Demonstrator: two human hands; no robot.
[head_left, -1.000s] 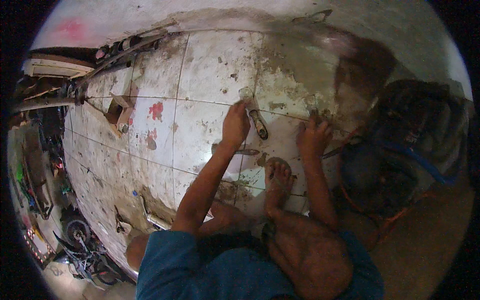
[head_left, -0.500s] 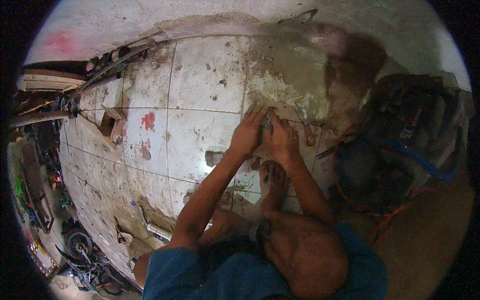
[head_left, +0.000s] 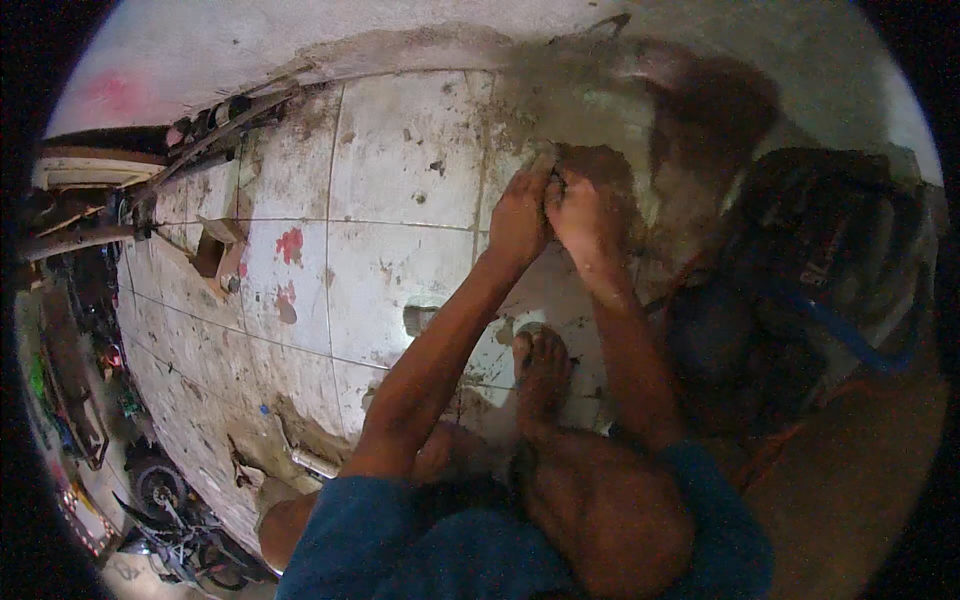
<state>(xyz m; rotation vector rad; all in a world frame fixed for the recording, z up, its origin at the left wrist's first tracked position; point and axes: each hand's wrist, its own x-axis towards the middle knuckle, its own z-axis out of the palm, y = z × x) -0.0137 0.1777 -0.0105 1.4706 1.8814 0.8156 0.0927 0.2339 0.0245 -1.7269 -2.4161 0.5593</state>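
Note:
Both of my hands are together over the tiled floor, near a damp, stripped patch by the wall. My left hand has its fingers bent and pointing away from me. Against it presses my right hand, with its fingers curled inward. Between the fingertips shows a small dark thing, too dim and blurred to name. It is mostly covered by the fingers. My bare foot rests on the tiles just nearer than the hands.
A dark bulky case with a blue hose stands at the right. A small block lies left of my forearm. Farther left is an open wooden piece. A motorcycle shows at lower left.
Both hands have moved together away from me and slightly right, toward the wall. A slim handled tool that lay beside my right hand is now hidden from sight.

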